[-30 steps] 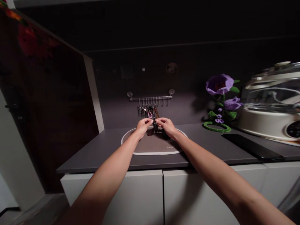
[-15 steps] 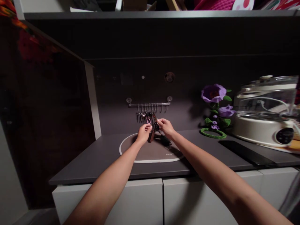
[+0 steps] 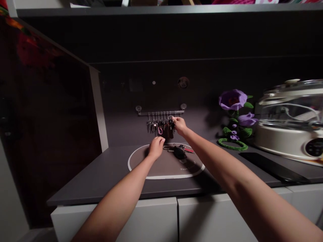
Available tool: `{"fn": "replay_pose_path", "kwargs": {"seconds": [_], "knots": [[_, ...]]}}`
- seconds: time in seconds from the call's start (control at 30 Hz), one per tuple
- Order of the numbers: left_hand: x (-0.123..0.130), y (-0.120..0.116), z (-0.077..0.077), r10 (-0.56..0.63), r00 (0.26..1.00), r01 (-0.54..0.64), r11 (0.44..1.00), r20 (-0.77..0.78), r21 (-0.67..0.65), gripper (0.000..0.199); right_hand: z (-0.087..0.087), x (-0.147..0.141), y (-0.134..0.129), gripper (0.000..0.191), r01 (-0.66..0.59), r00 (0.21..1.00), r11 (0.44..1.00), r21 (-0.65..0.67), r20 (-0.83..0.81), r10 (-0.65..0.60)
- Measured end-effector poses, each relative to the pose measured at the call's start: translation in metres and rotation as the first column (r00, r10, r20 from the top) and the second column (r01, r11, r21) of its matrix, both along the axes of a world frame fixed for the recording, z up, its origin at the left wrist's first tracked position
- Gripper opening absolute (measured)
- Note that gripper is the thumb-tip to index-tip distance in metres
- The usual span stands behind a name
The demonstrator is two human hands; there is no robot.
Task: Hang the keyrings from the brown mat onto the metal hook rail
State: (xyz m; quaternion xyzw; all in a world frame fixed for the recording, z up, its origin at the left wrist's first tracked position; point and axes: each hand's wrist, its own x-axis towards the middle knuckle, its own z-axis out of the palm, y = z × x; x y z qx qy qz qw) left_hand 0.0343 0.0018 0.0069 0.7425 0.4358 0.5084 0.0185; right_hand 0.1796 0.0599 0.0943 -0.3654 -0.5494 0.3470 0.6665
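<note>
My right hand point(image 3: 180, 125) pinches the ring of a bunch of keys point(image 3: 172, 125) just below the clear hook rail point(image 3: 161, 113) on the wall. Whether that ring touches a hook I cannot tell. Other bunches of keys point(image 3: 154, 125) hang from the rail's hooks to the left, one with a pink loop point(image 3: 159, 130). Lower down, my left hand point(image 3: 156, 147) hovers over the mat point(image 3: 156, 166) with its fingers curled together and nothing visible in them. A further set of keys with a black fob point(image 3: 179, 153) and a red piece lies on the mat.
On the counter point(image 3: 101, 179) to the right stand purple felt flowers point(image 3: 233, 100) with a green ring base, a flat black object point(image 3: 274, 166) and a cream appliance point(image 3: 285, 139) with a clear upper part. A shelf point(image 3: 161, 10) runs overhead.
My right hand has risen with its keys towards the right part of the rail. My left hand has dropped a little and come away from them. The view has shifted slightly.
</note>
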Motion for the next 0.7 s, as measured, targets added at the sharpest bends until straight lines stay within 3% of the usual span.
{"fn": "replay_pose_path", "kwargs": {"seconds": [0.1, 0.43, 0.7], "knots": [[-0.001, 0.002, -0.001, 0.024, 0.999, -0.024, 1.000, -0.029, 0.002, 0.023, 0.003, -0.004, 0.009, 0.036, 0.053, 0.998, 0.999, -0.006, 0.022, -0.053], [0.000, -0.001, 0.001, 0.074, 0.993, -0.074, 0.997, -0.091, -0.003, 0.024, 0.005, -0.016, 0.024, 0.030, 0.028, 0.986, 0.994, -0.102, -0.162, -0.044], [-0.001, -0.001, 0.002, 0.066, 0.992, -0.068, 0.998, -0.109, -0.017, 0.024, -0.002, -0.020, 0.031, 0.029, 0.045, 0.974, 0.988, -0.148, -0.213, -0.077]]}}
